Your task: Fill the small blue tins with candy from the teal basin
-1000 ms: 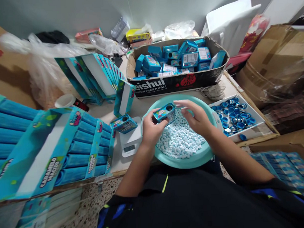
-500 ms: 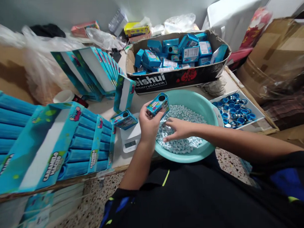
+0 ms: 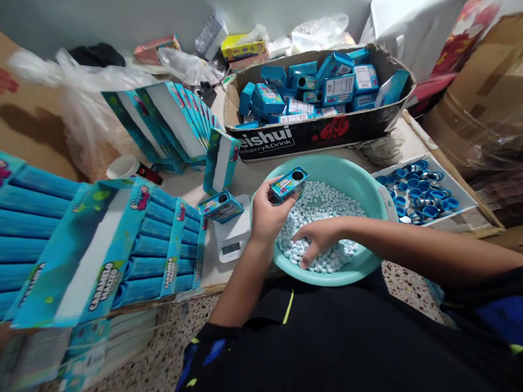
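Note:
My left hand is shut on a small blue candy box, which it holds tilted above the teal plastic basin, with the box's round hole facing up. My right hand reaches into the basin, its fingertips down among the pale blue candies. It shows nothing gripped. Beside the basin, another small blue box lies on a white digital kitchen scale.
A cardboard carton full of small blue boxes stands behind the basin. A white tray of blue caps lies to the right. Blue candy display cartons crowd the left, with plastic bags and cardboard behind.
My right hand has left the box and dropped into the candies, with its arm stretched in from the right. My left hand now holds the box alone, higher over the basin.

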The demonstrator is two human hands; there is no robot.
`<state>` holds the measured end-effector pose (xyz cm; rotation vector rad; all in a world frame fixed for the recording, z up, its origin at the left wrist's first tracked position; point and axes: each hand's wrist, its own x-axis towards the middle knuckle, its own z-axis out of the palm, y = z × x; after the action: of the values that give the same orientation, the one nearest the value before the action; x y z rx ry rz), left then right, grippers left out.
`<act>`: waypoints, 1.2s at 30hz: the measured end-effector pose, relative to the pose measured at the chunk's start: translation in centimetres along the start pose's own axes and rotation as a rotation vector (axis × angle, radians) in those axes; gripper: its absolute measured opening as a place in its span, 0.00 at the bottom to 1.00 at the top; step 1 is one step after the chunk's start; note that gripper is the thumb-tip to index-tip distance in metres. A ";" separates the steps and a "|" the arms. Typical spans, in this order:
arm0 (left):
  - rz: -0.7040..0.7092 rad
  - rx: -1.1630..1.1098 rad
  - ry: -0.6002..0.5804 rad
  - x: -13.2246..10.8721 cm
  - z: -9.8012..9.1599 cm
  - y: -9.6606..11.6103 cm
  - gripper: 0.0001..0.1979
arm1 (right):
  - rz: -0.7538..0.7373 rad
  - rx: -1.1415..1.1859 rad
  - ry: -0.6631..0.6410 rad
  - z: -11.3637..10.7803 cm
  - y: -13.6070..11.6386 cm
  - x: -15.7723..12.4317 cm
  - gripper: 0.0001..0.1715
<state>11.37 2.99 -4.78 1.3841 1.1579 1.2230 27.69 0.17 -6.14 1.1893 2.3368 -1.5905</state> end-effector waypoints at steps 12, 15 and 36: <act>-0.059 0.145 0.002 -0.1 0.2 0.8 0.20 | -0.055 0.373 0.087 -3.3 -2.5 -3.0 0.17; -0.078 0.208 -0.059 -0.1 0.1 0.9 0.19 | -0.093 0.463 0.246 -3.9 -2.3 -4.0 0.21; -0.008 0.161 -0.521 -0.7 0.3 1.0 0.20 | -0.420 0.509 1.252 -2.5 0.1 -2.5 0.13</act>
<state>11.66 2.12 -3.92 1.6871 0.9008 0.7057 30.38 0.90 -3.95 2.5155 3.0662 -1.9714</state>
